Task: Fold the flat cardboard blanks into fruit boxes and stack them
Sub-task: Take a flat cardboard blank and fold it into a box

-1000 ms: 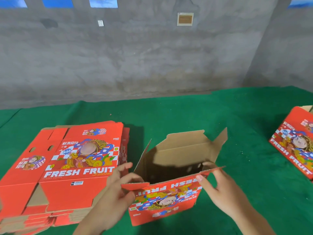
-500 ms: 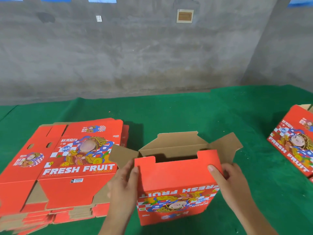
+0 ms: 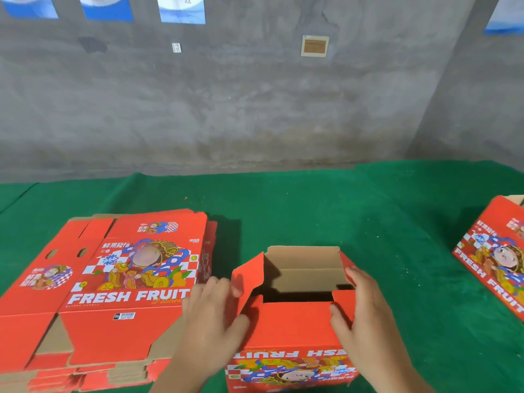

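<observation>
A half-formed red fruit box [image 3: 289,327] stands upside down on the green cloth in front of me, its top open and brown inside. My left hand [image 3: 211,316] presses the box's left side flap inward. My right hand [image 3: 361,313] holds the right side flap, folded in over the opening. The near red flap stands up between my hands. A stack of flat red "FRESH FRUIT" blanks [image 3: 113,285] lies to the left, touching my left wrist.
A folded red box [image 3: 493,256] lies tilted at the right edge. The green cloth table [image 3: 312,211] stretches back to a grey concrete wall [image 3: 255,109] with blue posters and a small plaque.
The two side flaps, which stuck outward before, have been pushed in over the opening. Both hands moved from the near flap's edges to the side flaps.
</observation>
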Tool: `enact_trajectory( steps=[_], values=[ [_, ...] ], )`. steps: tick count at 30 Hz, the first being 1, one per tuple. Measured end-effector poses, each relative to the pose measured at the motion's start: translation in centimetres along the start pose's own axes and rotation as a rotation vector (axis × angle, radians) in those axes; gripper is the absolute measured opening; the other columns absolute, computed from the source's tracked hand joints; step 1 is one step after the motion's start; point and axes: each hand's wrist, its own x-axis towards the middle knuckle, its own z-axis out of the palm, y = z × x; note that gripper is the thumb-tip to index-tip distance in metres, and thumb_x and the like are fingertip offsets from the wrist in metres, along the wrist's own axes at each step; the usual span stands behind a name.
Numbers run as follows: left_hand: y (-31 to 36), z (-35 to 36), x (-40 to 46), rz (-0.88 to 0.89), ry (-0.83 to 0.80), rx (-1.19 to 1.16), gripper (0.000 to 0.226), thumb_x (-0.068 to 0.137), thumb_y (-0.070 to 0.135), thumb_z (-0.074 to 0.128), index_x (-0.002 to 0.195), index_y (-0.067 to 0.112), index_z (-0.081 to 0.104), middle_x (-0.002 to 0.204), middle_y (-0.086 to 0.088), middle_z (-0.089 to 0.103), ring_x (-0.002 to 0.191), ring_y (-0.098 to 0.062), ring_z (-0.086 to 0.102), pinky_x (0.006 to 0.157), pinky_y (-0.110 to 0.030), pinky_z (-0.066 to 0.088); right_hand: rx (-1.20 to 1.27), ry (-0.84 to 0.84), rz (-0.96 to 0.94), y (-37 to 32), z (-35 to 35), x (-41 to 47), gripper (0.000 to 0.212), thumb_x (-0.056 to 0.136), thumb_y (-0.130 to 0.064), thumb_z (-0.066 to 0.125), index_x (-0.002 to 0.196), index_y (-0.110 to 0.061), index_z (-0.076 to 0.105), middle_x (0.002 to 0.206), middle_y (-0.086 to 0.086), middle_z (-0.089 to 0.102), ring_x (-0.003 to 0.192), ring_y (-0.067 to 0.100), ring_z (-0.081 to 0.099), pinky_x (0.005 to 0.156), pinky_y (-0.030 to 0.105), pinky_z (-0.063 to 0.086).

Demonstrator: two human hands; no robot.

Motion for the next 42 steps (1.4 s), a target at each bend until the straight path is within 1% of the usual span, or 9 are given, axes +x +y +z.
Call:
enact_trajectory(
  steps=[6,12,16,22,25,29,32,37,42],
  values=[
    [1.9,-0.4,3.3,0.042,-0.246,-0.301,0.043,0.09,0.065,0.042,0.13,0.05,0.05,0.149,0.03,0.033,0.148,0.0,0.024,0.123,-0.041,0.018,0.035,0.044,-0.02,0.4,0.2,0.7,0.066,0.081,0.017,0.062,0.139,-0.011,0.051,0.135,0.004,0.056,0.119,0.029,0.059,0.095,0.048,0.052],
    [2.7,1.0,6.7,-0.009,-0.35,0.016,0.058,0.086,0.083,0.002,0.125,0.066,0.041,0.111,0.022,0.028,0.116,-0.011,0.029,0.101,-0.035,0.02,-0.003,0.081,-0.043,0.9,0.7,-0.5,0.086,0.06,0.025,0.059,0.133,-0.021,0.059,0.138,-0.006,0.055,0.115,0.021,0.059,0.092,0.033,0.045],
    [3.0,2.8,6.0,0.048,-0.169,0.329,0.045,0.095,0.072,0.036,0.132,0.047,0.037,0.121,0.012,0.032,0.114,-0.019,0.036,0.098,-0.037,0.03,-0.113,0.016,-0.186,1.3,0.6,-0.6,0.061,0.051,0.011,0.08,0.102,-0.023,0.075,0.121,-0.002,0.068,0.114,0.018,0.063,0.091,0.028,0.049],
    [0.7,1.4,4.0,0.056,-0.149,-0.215,0.039,0.094,0.074,0.034,0.114,0.044,0.049,0.115,0.026,0.053,0.117,0.001,0.043,0.101,-0.036,0.033,0.076,0.073,0.086,1.7,-0.3,0.7,0.035,0.093,-0.029,0.065,0.061,-0.018,0.058,0.079,0.001,0.063,0.082,0.028,0.06,0.074,0.041,0.044],
    [0.4,1.0,2.9,0.092,-0.022,-0.244,0.053,0.103,0.067,0.021,0.092,0.034,0.06,0.1,0.015,0.056,0.106,-0.01,0.051,0.096,-0.043,0.039,0.266,-0.034,0.311,1.1,-1.1,2.3,0.054,0.093,-0.072,0.028,0.073,-0.025,0.044,0.082,0.001,0.044,0.076,0.019,0.045,0.069,0.03,0.032],
    [1.4,2.0,2.1,0.02,0.045,-0.116,0.025,0.097,0.05,0.059,0.091,0.031,0.045,0.091,0.011,0.048,0.088,-0.017,0.049,0.08,-0.045,0.043,0.283,-0.362,0.473,0.1,-0.6,3.1,0.086,0.079,-0.093,0.024,0.151,-0.047,0.028,0.148,-0.007,0.024,0.127,0.02,0.049,0.104,0.034,0.032],
    [0.4,1.9,2.4,0.088,-0.158,0.1,0.045,0.088,0.047,0.07,0.126,0.039,0.047,0.109,0.011,0.042,0.11,-0.017,0.048,0.094,-0.04,0.043,0.264,-0.495,0.43,-0.4,-1.1,3.2,0.079,0.07,-0.103,0.026,0.14,-0.066,0.028,0.15,-0.017,0.028,0.133,0.016,0.048,0.106,0.04,0.035],
    [-0.8,-1.2,2.6,0.025,-0.605,-0.3,0.058,0.081,0.087,0.043,0.135,0.064,0.049,0.132,0.033,0.033,0.138,0.006,0.022,0.11,-0.02,0.023,0.439,-0.712,0.523,-1.3,-2.9,4.5,0.064,0.082,-0.081,0.042,0.14,-0.056,0.036,0.15,-0.019,0.03,0.132,0.015,0.041,0.102,0.037,0.031],
    [1.2,1.1,0.2,0.067,-0.304,0.006,0.065,0.087,0.085,0.03,0.14,0.055,0.052,0.136,0.031,0.044,0.131,-0.006,0.033,0.113,-0.037,0.036,0.423,-0.716,0.402,-0.7,-4.1,2.5,0.044,0.103,-0.049,0.054,0.145,-0.038,0.047,0.148,0.0,0.042,0.133,0.017,0.049,0.098,0.026,0.035]
  ],
)
